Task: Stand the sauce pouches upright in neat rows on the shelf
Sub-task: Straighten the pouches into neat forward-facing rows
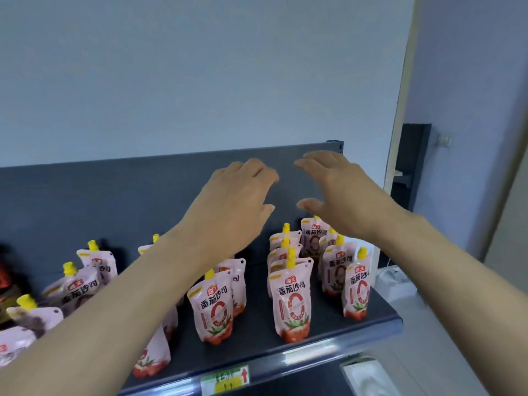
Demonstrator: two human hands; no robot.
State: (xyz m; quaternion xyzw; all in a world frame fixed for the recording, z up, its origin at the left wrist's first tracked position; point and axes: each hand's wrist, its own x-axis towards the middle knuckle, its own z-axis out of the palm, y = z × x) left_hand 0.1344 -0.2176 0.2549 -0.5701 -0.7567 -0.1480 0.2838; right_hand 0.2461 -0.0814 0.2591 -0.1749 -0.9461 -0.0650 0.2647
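L hand (237,202), R hand (341,192) hover (empty).

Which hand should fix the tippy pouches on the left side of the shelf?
Probably the left hand: its arm crosses right above the leaning pouches, while the right hand hovers, open, over the upright rows at the other end.

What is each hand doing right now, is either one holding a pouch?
Left hand: open, fingers relaxed, holding nothing.
Right hand: open, fingers spread, holding nothing.
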